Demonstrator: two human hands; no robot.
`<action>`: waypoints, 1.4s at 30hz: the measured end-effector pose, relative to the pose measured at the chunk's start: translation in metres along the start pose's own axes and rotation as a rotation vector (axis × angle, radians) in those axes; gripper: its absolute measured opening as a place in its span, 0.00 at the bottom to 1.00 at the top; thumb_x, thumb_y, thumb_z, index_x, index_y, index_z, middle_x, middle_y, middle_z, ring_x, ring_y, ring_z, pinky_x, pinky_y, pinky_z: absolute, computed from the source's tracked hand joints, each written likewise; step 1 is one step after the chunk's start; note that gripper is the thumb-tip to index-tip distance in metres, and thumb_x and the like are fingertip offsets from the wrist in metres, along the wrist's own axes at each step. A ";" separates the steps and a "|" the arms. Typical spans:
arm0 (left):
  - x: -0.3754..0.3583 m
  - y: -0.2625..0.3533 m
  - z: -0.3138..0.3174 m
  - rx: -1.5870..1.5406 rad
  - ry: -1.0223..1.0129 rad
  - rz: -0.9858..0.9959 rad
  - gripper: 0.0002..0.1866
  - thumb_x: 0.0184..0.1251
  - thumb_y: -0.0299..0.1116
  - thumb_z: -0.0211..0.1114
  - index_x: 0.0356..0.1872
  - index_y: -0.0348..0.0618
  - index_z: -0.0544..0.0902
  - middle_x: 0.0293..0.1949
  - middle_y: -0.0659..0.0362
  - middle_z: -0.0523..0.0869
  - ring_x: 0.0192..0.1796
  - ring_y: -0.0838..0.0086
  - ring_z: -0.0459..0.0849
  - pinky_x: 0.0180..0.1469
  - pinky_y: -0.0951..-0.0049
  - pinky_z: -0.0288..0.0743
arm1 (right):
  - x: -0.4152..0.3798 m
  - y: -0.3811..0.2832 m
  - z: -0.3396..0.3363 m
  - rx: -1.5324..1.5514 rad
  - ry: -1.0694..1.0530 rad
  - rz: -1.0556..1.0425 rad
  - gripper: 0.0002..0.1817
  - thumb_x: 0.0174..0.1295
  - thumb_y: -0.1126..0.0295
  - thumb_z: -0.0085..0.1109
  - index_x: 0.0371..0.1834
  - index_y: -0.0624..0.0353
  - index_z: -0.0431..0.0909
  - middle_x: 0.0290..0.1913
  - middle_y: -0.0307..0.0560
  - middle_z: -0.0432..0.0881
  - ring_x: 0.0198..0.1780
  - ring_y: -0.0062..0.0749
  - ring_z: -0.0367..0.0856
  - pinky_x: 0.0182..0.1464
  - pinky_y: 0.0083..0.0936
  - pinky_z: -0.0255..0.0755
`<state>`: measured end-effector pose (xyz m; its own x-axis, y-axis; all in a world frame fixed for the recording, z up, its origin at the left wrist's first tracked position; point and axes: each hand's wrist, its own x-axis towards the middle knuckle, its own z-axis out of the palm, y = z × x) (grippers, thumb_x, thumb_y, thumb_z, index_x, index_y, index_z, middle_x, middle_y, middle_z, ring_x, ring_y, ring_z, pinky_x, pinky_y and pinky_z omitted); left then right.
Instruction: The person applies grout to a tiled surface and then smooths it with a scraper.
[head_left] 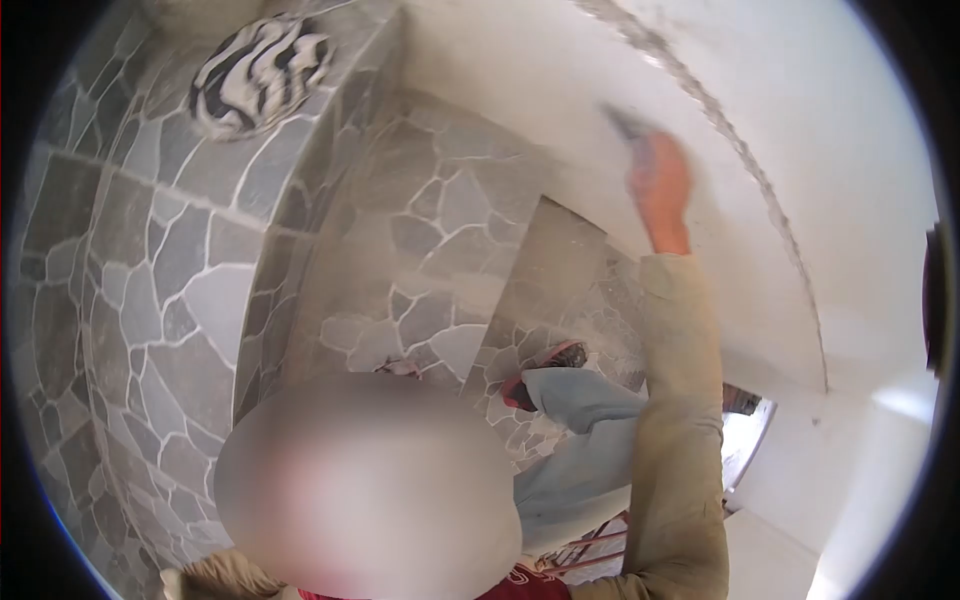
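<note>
My right hand (660, 185) is raised at the end of an outstretched sleeved arm. It is closed around a small dark-bladed hand tool (622, 122), whose tip lies at or close to the pale plastered wall (540, 75). Motion blurs the blade, so its exact kind does not show. A long rough groove (735, 140) runs along the wall beyond the hand. Low at the left edge, a tan sleeve (235, 575) marks my left arm. My left hand (174, 583) barely shows there, and its fingers cannot be made out.
A black-and-white striped bundle (262, 75) lies on a ledge faced with grey stone (200, 300). Irregular stone paving (440, 320) covers the floor below. My legs in light blue trousers (580, 440) and a dark red shoe (518, 391) are there. A blurred oval hides the lower middle.
</note>
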<state>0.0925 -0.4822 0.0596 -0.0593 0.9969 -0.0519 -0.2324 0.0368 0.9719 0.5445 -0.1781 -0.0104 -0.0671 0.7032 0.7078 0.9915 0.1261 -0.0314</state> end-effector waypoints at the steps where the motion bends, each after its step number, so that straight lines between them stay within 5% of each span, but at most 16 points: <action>1: 0.004 0.001 0.006 -0.018 0.046 -0.003 0.51 0.59 0.74 0.65 0.68 0.39 0.66 0.61 0.39 0.71 0.62 0.52 0.79 0.60 0.52 0.77 | -0.002 -0.004 -0.001 -0.001 -0.102 -0.024 0.10 0.65 0.68 0.67 0.42 0.62 0.83 0.35 0.58 0.84 0.37 0.56 0.85 0.40 0.40 0.77; 3: 0.005 -0.002 -0.006 -0.021 -0.020 0.008 0.51 0.59 0.74 0.66 0.68 0.39 0.66 0.61 0.40 0.72 0.62 0.52 0.79 0.61 0.52 0.77 | 0.008 0.001 -0.013 -0.006 -0.189 -0.045 0.10 0.65 0.67 0.67 0.42 0.61 0.83 0.34 0.57 0.84 0.35 0.55 0.85 0.38 0.40 0.77; 5: 0.000 -0.003 -0.012 0.013 -0.033 -0.026 0.52 0.58 0.76 0.64 0.67 0.38 0.67 0.61 0.41 0.73 0.62 0.53 0.79 0.61 0.53 0.77 | 0.022 0.006 -0.029 0.048 0.083 0.134 0.09 0.66 0.66 0.67 0.42 0.59 0.84 0.33 0.56 0.84 0.32 0.54 0.84 0.35 0.41 0.76; 7: 0.000 -0.003 -0.005 0.050 0.016 -0.007 0.50 0.59 0.74 0.64 0.66 0.38 0.67 0.61 0.41 0.73 0.61 0.54 0.80 0.60 0.53 0.78 | 0.023 -0.010 -0.037 0.083 0.058 0.209 0.09 0.65 0.65 0.68 0.41 0.59 0.83 0.33 0.55 0.84 0.31 0.55 0.83 0.35 0.41 0.76; 12: 0.004 0.003 0.007 0.021 0.063 -0.027 0.46 0.61 0.72 0.65 0.63 0.39 0.69 0.60 0.41 0.74 0.59 0.54 0.81 0.59 0.53 0.79 | -0.010 -0.009 0.036 0.050 -0.097 -0.135 0.06 0.60 0.71 0.63 0.41 0.53 0.84 0.35 0.50 0.84 0.39 0.50 0.83 0.42 0.44 0.77; 20: 0.000 0.006 0.005 0.057 0.086 -0.044 0.44 0.60 0.69 0.67 0.63 0.42 0.69 0.60 0.41 0.74 0.59 0.55 0.81 0.59 0.53 0.79 | -0.083 -0.036 0.135 0.070 -0.489 -0.095 0.11 0.59 0.74 0.57 0.43 0.53 0.86 0.39 0.47 0.87 0.47 0.46 0.83 0.52 0.45 0.75; 26: 0.003 -0.001 -0.004 -0.026 0.065 -0.038 0.49 0.57 0.72 0.67 0.66 0.42 0.68 0.61 0.40 0.73 0.61 0.52 0.80 0.60 0.51 0.78 | -0.106 -0.043 0.060 0.199 -0.931 -0.210 0.13 0.57 0.74 0.60 0.44 0.51 0.88 0.41 0.53 0.88 0.48 0.51 0.84 0.52 0.48 0.75; 29: 0.005 0.002 0.000 -0.019 0.059 -0.030 0.50 0.56 0.73 0.67 0.67 0.42 0.68 0.62 0.39 0.72 0.61 0.52 0.80 0.59 0.52 0.79 | -0.077 -0.037 0.065 0.013 -0.856 -0.118 0.17 0.57 0.76 0.58 0.47 0.50 0.90 0.42 0.53 0.88 0.46 0.51 0.85 0.52 0.45 0.76; 33: 0.006 0.003 -0.007 -0.026 0.020 -0.049 0.51 0.55 0.73 0.69 0.67 0.41 0.67 0.62 0.38 0.71 0.61 0.51 0.80 0.60 0.51 0.79 | -0.093 -0.034 0.110 0.177 -0.758 0.038 0.17 0.53 0.76 0.61 0.47 0.54 0.90 0.45 0.54 0.89 0.43 0.52 0.86 0.48 0.44 0.78; 34: 0.008 0.005 -0.007 -0.010 0.002 -0.032 0.44 0.61 0.67 0.67 0.67 0.43 0.68 0.62 0.39 0.71 0.61 0.51 0.80 0.60 0.51 0.79 | -0.102 -0.040 0.115 0.249 -0.734 0.045 0.17 0.51 0.76 0.62 0.45 0.56 0.89 0.45 0.53 0.89 0.42 0.52 0.86 0.46 0.44 0.78; 36: 0.006 0.007 -0.008 0.012 -0.012 -0.025 0.38 0.66 0.62 0.66 0.66 0.45 0.69 0.63 0.40 0.72 0.61 0.51 0.80 0.60 0.51 0.80 | -0.125 -0.063 0.081 0.407 -0.772 -0.187 0.15 0.52 0.75 0.61 0.44 0.54 0.88 0.45 0.48 0.89 0.45 0.47 0.85 0.50 0.42 0.75; 38: -0.001 0.002 -0.010 -0.022 0.121 -0.073 0.49 0.58 0.71 0.68 0.67 0.39 0.69 0.62 0.33 0.72 0.60 0.49 0.81 0.62 0.51 0.78 | -0.153 -0.080 0.028 0.436 -0.904 -0.387 0.15 0.53 0.74 0.59 0.45 0.50 0.87 0.46 0.42 0.89 0.49 0.40 0.83 0.55 0.38 0.70; 42: -0.001 -0.003 -0.023 -0.051 0.059 -0.016 0.50 0.59 0.72 0.67 0.67 0.38 0.69 0.62 0.32 0.71 0.62 0.48 0.80 0.63 0.51 0.76 | -0.158 -0.041 -0.021 0.369 -0.975 -0.441 0.16 0.56 0.75 0.57 0.47 0.48 0.84 0.48 0.41 0.87 0.51 0.38 0.82 0.57 0.37 0.67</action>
<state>0.0708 -0.4854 0.0509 -0.1121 0.9903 -0.0825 -0.2830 0.0478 0.9579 0.5164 -0.3094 -0.1065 -0.6209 0.7716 -0.1380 0.7772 0.5832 -0.2363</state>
